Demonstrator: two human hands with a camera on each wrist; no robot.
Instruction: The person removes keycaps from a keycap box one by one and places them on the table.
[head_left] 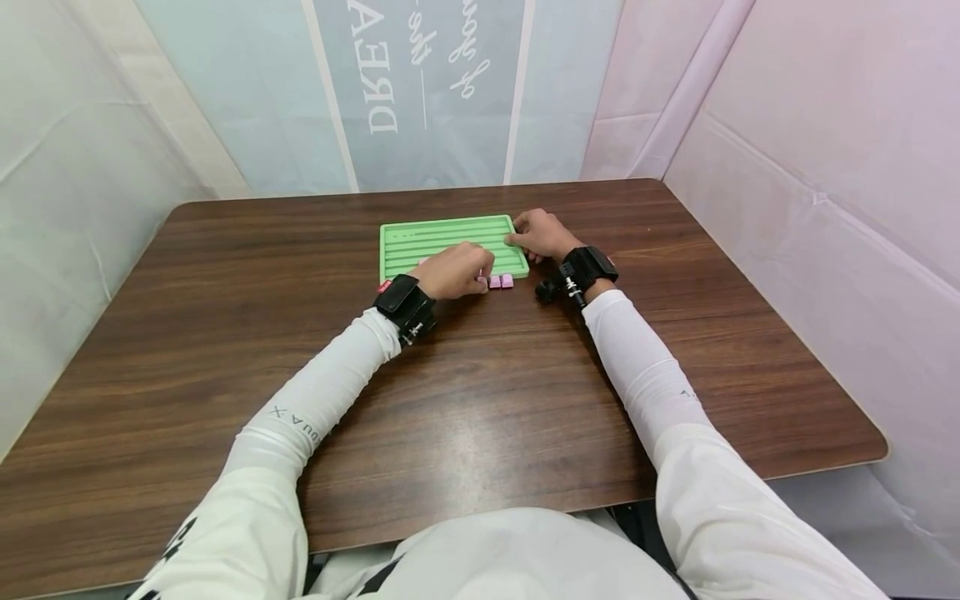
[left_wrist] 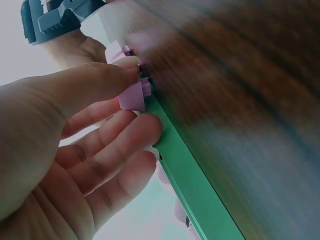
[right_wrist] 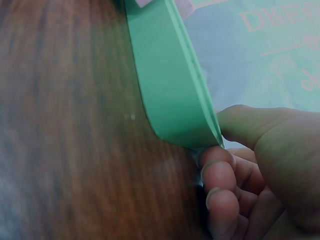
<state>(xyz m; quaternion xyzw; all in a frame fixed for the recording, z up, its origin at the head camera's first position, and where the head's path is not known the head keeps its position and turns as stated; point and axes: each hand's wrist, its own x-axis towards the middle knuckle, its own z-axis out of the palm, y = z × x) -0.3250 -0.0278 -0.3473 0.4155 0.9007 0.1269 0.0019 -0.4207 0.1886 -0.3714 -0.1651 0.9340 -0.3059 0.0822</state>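
A shallow green tray (head_left: 450, 229) with raised parallel ridges lies on the table. At its front edge my left hand (head_left: 459, 271) pinches a small pink keycap (left_wrist: 134, 96) between thumb and index finger, while its other fingertips rest along the tray's side wall. Two more pink keycaps (head_left: 501, 282) sit just right of that hand, against the front of the tray. My right hand (head_left: 546, 235) grips the tray's right end, its thumb (right_wrist: 250, 122) over the rim and its fingers curled at the outer side.
The brown wooden table (head_left: 480, 400) stretches around the tray. A small black object (head_left: 547, 291) hangs at the right wrist strap. Behind the table's far edge stands a printed curtain (head_left: 450, 100), with a pale fabric wall (head_left: 840, 167) to the right.
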